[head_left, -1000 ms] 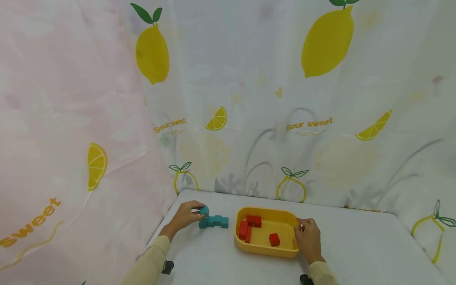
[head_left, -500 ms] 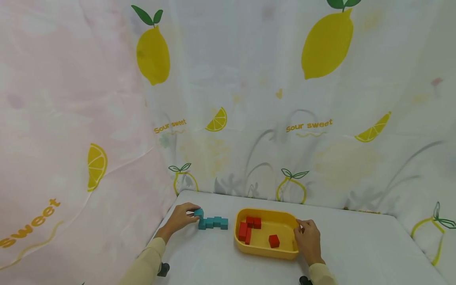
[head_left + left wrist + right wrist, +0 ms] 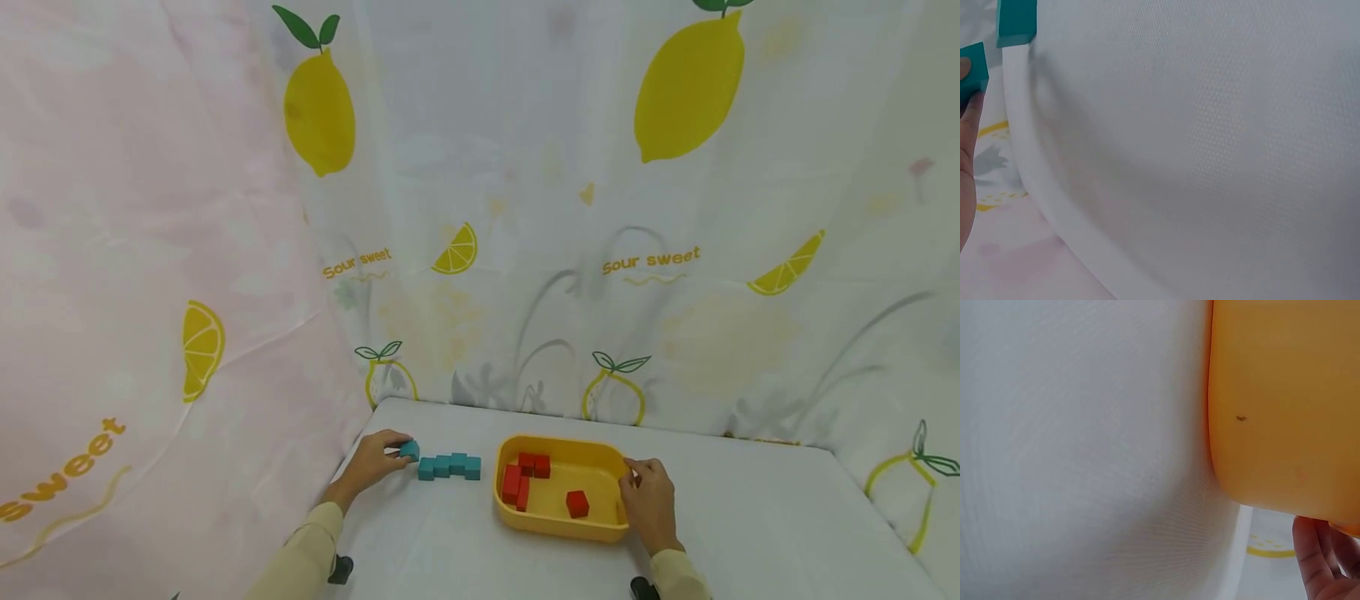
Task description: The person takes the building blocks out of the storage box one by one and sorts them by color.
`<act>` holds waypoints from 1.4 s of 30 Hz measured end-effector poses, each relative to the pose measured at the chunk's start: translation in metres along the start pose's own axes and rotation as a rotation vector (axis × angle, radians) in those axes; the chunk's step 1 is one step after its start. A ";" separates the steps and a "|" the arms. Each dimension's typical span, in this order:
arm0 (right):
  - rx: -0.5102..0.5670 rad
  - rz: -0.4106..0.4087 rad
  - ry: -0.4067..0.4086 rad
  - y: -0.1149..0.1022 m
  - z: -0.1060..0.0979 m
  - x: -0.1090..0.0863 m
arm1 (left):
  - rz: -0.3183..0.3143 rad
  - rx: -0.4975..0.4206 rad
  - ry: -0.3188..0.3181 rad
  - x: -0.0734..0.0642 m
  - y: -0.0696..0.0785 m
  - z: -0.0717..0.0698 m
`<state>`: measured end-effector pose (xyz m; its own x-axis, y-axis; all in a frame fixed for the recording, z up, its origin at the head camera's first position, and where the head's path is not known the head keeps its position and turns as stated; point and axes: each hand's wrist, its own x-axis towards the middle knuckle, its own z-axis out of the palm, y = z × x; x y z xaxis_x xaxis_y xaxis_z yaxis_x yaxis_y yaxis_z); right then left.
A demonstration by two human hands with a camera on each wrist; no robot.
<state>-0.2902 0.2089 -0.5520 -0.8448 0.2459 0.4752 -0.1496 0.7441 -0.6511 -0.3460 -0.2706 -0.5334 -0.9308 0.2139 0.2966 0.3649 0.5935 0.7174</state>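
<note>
My left hand pinches a teal cube between thumb and fingers, just left of a row of several teal cubes on the white table. The held cube also shows at the left edge of the left wrist view, with another teal cube above it. On the other side, my right hand grips the right end of a yellow tray. Fingers touch the tray's wall in the right wrist view. Several red blocks lie inside the tray, one red cube apart from the others.
A white cloth covers the table. Curtains printed with lemons rise along its back and left edges. Dark wrist devices show beneath both forearms.
My left hand has carried the teal cube leftward, from over the left end of the teal row to beside it. The right hand and the tray stay put.
</note>
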 end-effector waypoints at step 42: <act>0.003 0.015 -0.009 -0.002 -0.002 0.000 | -0.081 0.021 -0.050 -0.013 -0.021 0.019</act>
<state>-0.2888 0.2082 -0.5496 -0.8515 0.2519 0.4599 -0.1383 0.7382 -0.6603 -0.3421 -0.2705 -0.5641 -0.9573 0.2025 0.2062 0.2884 0.6266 0.7240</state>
